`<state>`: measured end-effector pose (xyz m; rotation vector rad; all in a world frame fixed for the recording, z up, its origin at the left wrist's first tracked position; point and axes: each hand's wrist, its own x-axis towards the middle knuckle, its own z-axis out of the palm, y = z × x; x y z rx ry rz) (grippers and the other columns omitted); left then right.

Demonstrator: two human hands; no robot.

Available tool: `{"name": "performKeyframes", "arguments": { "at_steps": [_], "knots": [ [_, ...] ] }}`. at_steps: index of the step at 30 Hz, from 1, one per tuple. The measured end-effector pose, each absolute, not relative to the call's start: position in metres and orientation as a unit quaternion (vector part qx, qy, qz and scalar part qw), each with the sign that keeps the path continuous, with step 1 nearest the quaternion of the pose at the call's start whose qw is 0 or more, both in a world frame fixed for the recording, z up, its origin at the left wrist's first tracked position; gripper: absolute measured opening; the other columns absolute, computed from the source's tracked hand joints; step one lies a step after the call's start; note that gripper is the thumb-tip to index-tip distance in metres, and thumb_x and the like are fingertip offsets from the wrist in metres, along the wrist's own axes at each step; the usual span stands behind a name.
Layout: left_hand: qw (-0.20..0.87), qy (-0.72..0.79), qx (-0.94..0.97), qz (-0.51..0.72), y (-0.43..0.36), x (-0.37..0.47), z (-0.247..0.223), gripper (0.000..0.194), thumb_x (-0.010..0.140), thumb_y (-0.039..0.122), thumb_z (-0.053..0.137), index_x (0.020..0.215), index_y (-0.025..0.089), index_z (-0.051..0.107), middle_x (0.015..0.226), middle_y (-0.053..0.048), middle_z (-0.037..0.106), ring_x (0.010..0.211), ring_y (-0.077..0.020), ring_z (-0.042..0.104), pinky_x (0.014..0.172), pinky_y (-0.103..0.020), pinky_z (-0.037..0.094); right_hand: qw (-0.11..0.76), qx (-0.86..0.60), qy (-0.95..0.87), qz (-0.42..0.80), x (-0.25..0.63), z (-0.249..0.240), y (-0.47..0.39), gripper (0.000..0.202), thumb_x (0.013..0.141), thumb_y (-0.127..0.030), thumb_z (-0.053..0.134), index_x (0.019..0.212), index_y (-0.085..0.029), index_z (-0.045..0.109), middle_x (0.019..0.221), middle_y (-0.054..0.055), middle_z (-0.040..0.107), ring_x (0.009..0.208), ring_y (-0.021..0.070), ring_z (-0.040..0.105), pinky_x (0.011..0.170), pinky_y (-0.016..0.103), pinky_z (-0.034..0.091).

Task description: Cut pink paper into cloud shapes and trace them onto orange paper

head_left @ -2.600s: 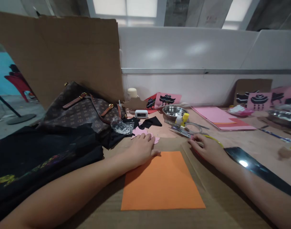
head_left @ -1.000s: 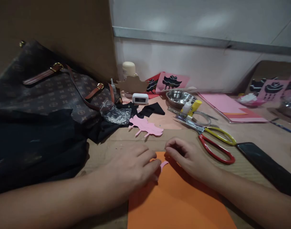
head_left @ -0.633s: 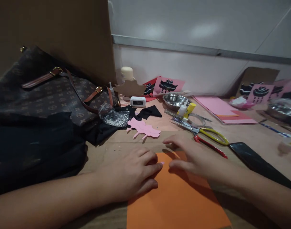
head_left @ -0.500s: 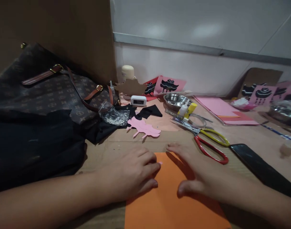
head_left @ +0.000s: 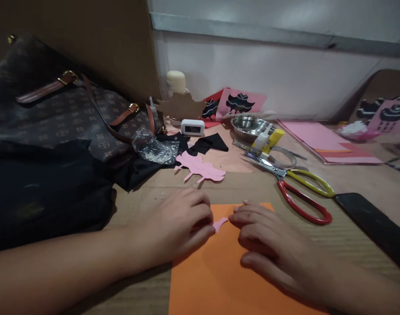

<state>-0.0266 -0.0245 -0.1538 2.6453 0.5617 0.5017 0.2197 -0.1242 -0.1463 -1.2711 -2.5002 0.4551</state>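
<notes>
An orange sheet of paper (head_left: 206, 280) lies on the cardboard in front of me. Over its upper left part, my left hand (head_left: 187, 221) pinches a small pink paper cutout (head_left: 220, 224), which is partly hidden by the fingers. My right hand (head_left: 268, 240) is over the sheet's right side, thumb apart from the fingers, its index fingertip at the cutout's right tip. Beyond the hands lies a larger pink paper cutout (head_left: 200, 168) with a wavy outline and thin legs. To the right are scissors (head_left: 278, 170) with one yellow and one red handle.
A brown patterned handbag (head_left: 98, 113) and dark cloth (head_left: 45, 188) fill the left. Behind are a white digital timer (head_left: 192, 127), a steel bowl (head_left: 249, 125) and a yellow glue stick (head_left: 275, 139). A black phone-like object (head_left: 367, 223) and pink sheets (head_left: 308, 133) lie right.
The small pink cutout now shows more between my hands. My right hand has moved in, its fingers less spread, its index fingertip at the cutout. The view has tilted downward.
</notes>
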Motion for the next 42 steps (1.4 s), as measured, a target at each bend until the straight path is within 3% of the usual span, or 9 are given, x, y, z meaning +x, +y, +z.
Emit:
{"name": "performKeyframes", "arguments": {
  "at_steps": [2, 5, 8, 11, 21, 29, 32, 36, 42],
  "knots": [
    [0.176, 0.184, 0.948, 0.191, -0.024, -0.027, -0.155, 0.021, 0.097, 0.028, 0.055, 0.087, 0.016, 0.070, 0.095, -0.006, 0.064, 0.089, -0.0190, 0.058, 0.080, -0.034, 0.047, 0.136, -0.429, -0.882, 0.142, 0.221, -0.148, -0.123, 0.021, 0.098, -0.031, 0.056, 0.118, -0.025, 0.055, 0.134, 0.005, 0.063, 0.134, 0.0195, 0.049, 0.123, 0.041, 0.027],
    [0.146, 0.160, 0.953, 0.210, -0.023, -0.028, -0.158, 0.023, 0.098, 0.027, 0.055, 0.086, 0.016, 0.072, 0.093, -0.006, 0.066, 0.088, -0.0184, 0.059, 0.079, -0.033, 0.047, 0.099, -0.417, -0.897, 0.112, 0.225, -0.151, -0.123, 0.050, 0.100, -0.033, 0.054, 0.147, -0.027, 0.038, 0.148, 0.003, 0.055, 0.144, 0.0234, 0.040, 0.121, 0.047, 0.032],
    [0.129, 0.156, 0.956, 0.211, -0.022, -0.028, -0.160, 0.024, 0.098, 0.028, 0.054, 0.085, 0.017, 0.072, 0.092, -0.006, 0.066, 0.083, -0.0173, 0.058, 0.073, -0.031, 0.046, 0.064, -0.427, -0.895, 0.112, 0.226, -0.154, -0.124, 0.063, 0.100, -0.038, 0.053, 0.157, -0.027, 0.028, 0.156, 0.004, 0.044, 0.149, 0.0303, 0.031, 0.116, 0.054, 0.039],
    [0.123, 0.156, 0.957, 0.214, -0.022, -0.028, -0.162, 0.023, 0.097, 0.028, 0.055, 0.085, 0.017, 0.071, 0.091, -0.006, 0.066, 0.081, -0.0175, 0.058, 0.071, -0.031, 0.045, 0.046, -0.438, -0.890, 0.121, 0.225, -0.153, -0.124, 0.063, 0.101, -0.036, 0.048, 0.159, -0.024, 0.026, 0.159, 0.005, 0.037, 0.150, 0.0322, 0.027, 0.114, 0.057, 0.042],
    [0.218, 0.205, 0.932, 0.204, -0.024, -0.023, -0.153, 0.016, 0.094, 0.030, 0.061, 0.093, 0.017, 0.069, 0.091, -0.006, 0.070, 0.085, -0.0187, 0.061, 0.074, -0.030, 0.047, 0.073, -0.406, -0.904, 0.110, 0.225, -0.152, -0.126, 0.068, 0.100, -0.023, 0.049, 0.161, -0.025, 0.019, 0.162, 0.004, 0.032, 0.151, 0.0247, 0.023, 0.123, 0.051, 0.026],
    [0.270, 0.188, 0.915, 0.236, -0.025, -0.022, -0.152, 0.011, 0.089, 0.013, 0.063, 0.080, 0.019, 0.066, 0.079, 0.001, 0.071, 0.075, -0.0146, 0.062, 0.073, -0.027, 0.046, 0.085, -0.393, -0.907, 0.123, 0.225, -0.151, -0.125, 0.071, 0.099, -0.024, 0.052, 0.161, -0.024, 0.017, 0.160, 0.006, 0.036, 0.151, 0.0246, 0.025, 0.123, 0.051, 0.026],
    [0.268, 0.203, 0.913, 0.231, -0.025, -0.022, -0.150, 0.002, 0.090, 0.021, 0.066, 0.088, 0.020, 0.066, 0.083, 0.000, 0.071, 0.076, -0.0156, 0.062, 0.073, -0.028, 0.046, 0.097, -0.392, -0.906, 0.128, 0.225, -0.152, -0.124, 0.074, 0.098, -0.023, 0.053, 0.161, -0.025, 0.014, 0.161, 0.006, 0.035, 0.151, 0.0243, 0.026, 0.123, 0.050, 0.026],
    [0.266, 0.222, 0.911, 0.225, -0.026, -0.023, -0.148, 0.011, 0.089, 0.029, 0.070, 0.090, 0.019, 0.065, 0.086, -0.001, 0.071, 0.079, -0.0173, 0.062, 0.073, -0.029, 0.046, 0.104, -0.389, -0.907, 0.122, 0.226, -0.153, -0.125, 0.077, 0.097, -0.022, 0.054, 0.161, -0.025, 0.012, 0.162, 0.006, 0.032, 0.152, 0.0233, 0.023, 0.124, 0.048, 0.025],
    [0.285, 0.176, 0.906, 0.258, -0.024, -0.022, -0.151, 0.009, 0.087, 0.012, 0.065, 0.081, 0.019, 0.063, 0.081, 0.001, 0.071, 0.076, -0.0136, 0.062, 0.079, -0.027, 0.046, 0.081, -0.389, -0.909, 0.122, 0.227, -0.153, -0.126, 0.073, 0.099, -0.027, 0.051, 0.160, -0.024, 0.011, 0.164, 0.004, 0.030, 0.153, 0.0196, 0.020, 0.125, 0.046, 0.021]
  ]
}}
